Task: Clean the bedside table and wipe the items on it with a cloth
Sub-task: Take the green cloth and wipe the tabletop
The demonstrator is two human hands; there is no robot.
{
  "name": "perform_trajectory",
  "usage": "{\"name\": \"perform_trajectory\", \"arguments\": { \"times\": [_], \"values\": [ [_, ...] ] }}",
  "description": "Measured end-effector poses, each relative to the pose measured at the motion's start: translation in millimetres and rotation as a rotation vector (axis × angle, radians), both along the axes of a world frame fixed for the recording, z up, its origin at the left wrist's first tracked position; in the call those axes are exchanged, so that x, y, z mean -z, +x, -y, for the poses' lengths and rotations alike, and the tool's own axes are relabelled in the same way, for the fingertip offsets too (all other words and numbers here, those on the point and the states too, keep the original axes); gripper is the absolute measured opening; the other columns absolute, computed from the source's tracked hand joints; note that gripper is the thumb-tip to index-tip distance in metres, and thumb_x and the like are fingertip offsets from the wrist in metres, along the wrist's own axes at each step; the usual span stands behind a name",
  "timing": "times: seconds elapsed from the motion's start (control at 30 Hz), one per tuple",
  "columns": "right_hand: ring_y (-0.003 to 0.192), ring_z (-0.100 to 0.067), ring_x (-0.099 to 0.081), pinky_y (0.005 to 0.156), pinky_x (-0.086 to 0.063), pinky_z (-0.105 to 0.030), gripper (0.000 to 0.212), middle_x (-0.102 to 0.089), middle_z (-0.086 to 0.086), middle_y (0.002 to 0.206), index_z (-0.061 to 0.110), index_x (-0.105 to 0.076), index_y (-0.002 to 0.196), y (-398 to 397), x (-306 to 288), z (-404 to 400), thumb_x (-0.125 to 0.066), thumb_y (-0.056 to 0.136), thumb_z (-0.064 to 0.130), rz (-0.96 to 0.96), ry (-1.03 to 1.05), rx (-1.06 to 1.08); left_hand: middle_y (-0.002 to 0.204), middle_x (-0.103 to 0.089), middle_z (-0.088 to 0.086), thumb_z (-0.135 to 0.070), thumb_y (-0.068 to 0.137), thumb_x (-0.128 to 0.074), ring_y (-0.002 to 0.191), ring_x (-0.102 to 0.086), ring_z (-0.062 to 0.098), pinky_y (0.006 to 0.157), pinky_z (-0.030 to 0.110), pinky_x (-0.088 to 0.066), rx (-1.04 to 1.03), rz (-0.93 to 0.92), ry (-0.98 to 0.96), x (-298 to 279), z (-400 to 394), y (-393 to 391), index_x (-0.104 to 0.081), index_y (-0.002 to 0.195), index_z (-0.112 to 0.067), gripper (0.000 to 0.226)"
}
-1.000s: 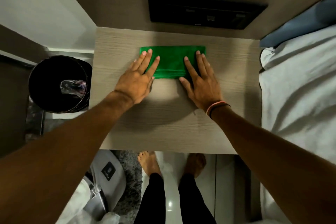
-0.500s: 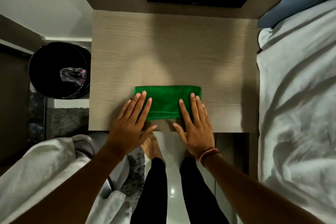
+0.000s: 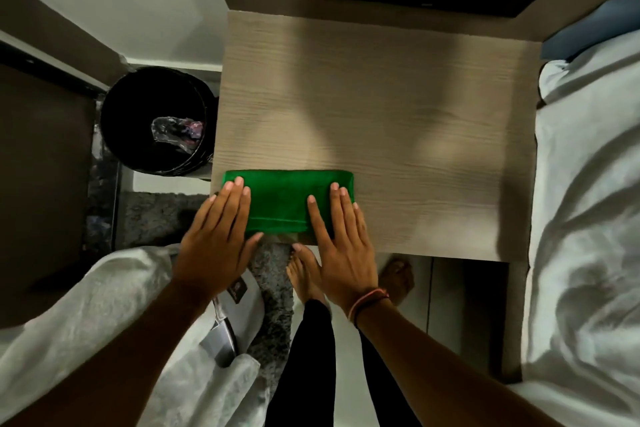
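Head view: both hands, left and right, flat on green cloth.

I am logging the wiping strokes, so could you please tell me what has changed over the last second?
Both hands, left hand and right hand, slid the green cloth from the table's far edge to its near left corner. Both palms stay flat on it; nothing was grasped or released.

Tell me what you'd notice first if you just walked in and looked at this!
The bright green cloth jumps out, lying folded at the near left corner of the pale wooden bedside table. The left hand and the right hand press flat on its two ends. Left of the table stands a black bin with crumpled plastic inside.
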State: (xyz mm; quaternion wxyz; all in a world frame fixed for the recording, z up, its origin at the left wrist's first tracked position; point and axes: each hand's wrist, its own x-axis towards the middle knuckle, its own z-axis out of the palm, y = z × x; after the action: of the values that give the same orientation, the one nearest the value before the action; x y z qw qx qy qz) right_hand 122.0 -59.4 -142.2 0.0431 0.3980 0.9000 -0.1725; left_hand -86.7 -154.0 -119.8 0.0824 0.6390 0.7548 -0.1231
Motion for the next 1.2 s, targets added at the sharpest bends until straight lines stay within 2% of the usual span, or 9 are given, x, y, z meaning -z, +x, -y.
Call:
{"name": "perform_trajectory", "arguments": {
  "times": [0.17, 0.37, 0.57, 0.7, 0.87, 0.97, 1.07, 1.13, 1.2],
  "values": [
    [0.157, -0.029, -0.003, 0.127, -0.011, -0.047, 0.074, -0.004, -0.017, 0.168, 0.020, -0.017, 0.160, -31, 4, -8, -0.026, 0.101, 0.063, 0.011, 0.008, -0.002, 0.160, -0.023, 0.028, -0.042, 0.105, -0.022, 0.149, -0.027, 0.040, 0.120, 0.052, -0.030, -0.036, 0.001, 0.007, 1, -7, -26, -0.019, 0.153, 0.006, 0.068],
    [0.156, -0.028, -0.006, 0.127, -0.013, -0.045, 0.072, -0.009, -0.015, 0.168, 0.021, -0.020, 0.160, -62, 8, -39, -0.030, 0.101, 0.061, -0.041, 0.025, 0.040, 0.163, -0.019, 0.025, -0.040, 0.107, -0.023, 0.151, -0.023, 0.037, 0.123, 0.048, -0.026, -0.023, -0.001, 0.054, 9, -37, -55, -0.013, 0.155, 0.003, 0.066],
    [0.156, -0.029, -0.012, 0.126, -0.013, -0.045, 0.071, -0.013, -0.016, 0.167, 0.020, -0.023, 0.159, -109, 5, -120, -0.029, 0.100, 0.059, -0.029, 0.079, 0.014, 0.164, -0.017, 0.021, -0.040, 0.105, -0.027, 0.153, -0.018, 0.033, 0.125, 0.047, -0.020, -0.073, 0.102, 0.075, 7, -114, -101, -0.016, 0.156, 0.000, 0.065],
    [0.156, -0.027, -0.009, 0.126, -0.010, -0.045, 0.070, -0.009, -0.013, 0.168, 0.024, -0.019, 0.160, -142, -3, -179, -0.027, 0.101, 0.060, 0.041, 0.063, 0.027, 0.166, -0.009, 0.019, -0.039, 0.105, -0.028, 0.155, -0.009, 0.031, 0.127, 0.044, -0.012, -0.121, 0.077, 0.069, 4, -170, -120, -0.009, 0.156, -0.001, 0.067],
    [0.155, -0.029, -0.011, 0.126, -0.008, -0.049, 0.072, -0.013, -0.014, 0.167, 0.023, -0.022, 0.159, -174, -17, -214, -0.023, 0.100, 0.063, 0.088, 0.024, 0.050, 0.167, -0.001, 0.018, -0.041, 0.105, -0.025, 0.156, -0.001, 0.028, 0.128, 0.040, -0.006, -0.183, 0.152, 0.064, 7, -194, -122, -0.006, 0.157, 0.000, 0.068],
    [0.155, -0.031, -0.013, 0.126, -0.009, -0.049, 0.071, -0.017, -0.017, 0.166, 0.019, -0.028, 0.157, -178, -24, -214, -0.026, 0.100, 0.062, 0.063, -0.021, 0.058, 0.166, -0.011, 0.020, -0.040, 0.105, -0.031, 0.155, -0.010, 0.030, 0.128, 0.041, -0.011, -0.201, 0.200, 0.097, 5, -184, -112, -0.015, 0.155, 0.001, 0.067],
    [0.153, -0.032, -0.020, 0.126, -0.010, -0.048, 0.066, -0.027, -0.018, 0.163, 0.017, -0.045, 0.149, -182, -34, -216, -0.031, 0.100, 0.060, -0.008, -0.079, 0.054, 0.159, -0.031, 0.025, -0.041, 0.104, -0.036, 0.149, -0.030, 0.035, 0.122, 0.044, -0.026, -0.207, 0.194, 0.131, -3, -167, -100, -0.032, 0.150, 0.004, 0.065],
    [0.151, -0.028, -0.027, 0.126, -0.008, -0.049, 0.060, -0.037, -0.016, 0.159, 0.016, -0.055, 0.140, -183, -38, -214, -0.035, 0.100, 0.057, -0.035, -0.079, -0.010, 0.143, -0.053, 0.026, -0.041, 0.103, -0.040, 0.129, -0.053, 0.038, 0.108, 0.047, -0.042, -0.194, 0.118, 0.163, -8, -150, -87, -0.051, 0.138, 0.004, 0.058],
    [0.149, -0.024, -0.033, 0.126, -0.006, -0.049, 0.053, -0.046, -0.013, 0.153, 0.016, -0.061, 0.130, -182, -40, -205, -0.039, 0.100, 0.053, -0.047, -0.068, -0.117, 0.118, -0.069, 0.022, -0.038, 0.102, -0.043, 0.103, -0.064, 0.036, 0.092, 0.047, -0.046, -0.160, 0.041, 0.224, -10, -125, -70, -0.066, 0.120, 0.001, 0.048]
  ]
}}
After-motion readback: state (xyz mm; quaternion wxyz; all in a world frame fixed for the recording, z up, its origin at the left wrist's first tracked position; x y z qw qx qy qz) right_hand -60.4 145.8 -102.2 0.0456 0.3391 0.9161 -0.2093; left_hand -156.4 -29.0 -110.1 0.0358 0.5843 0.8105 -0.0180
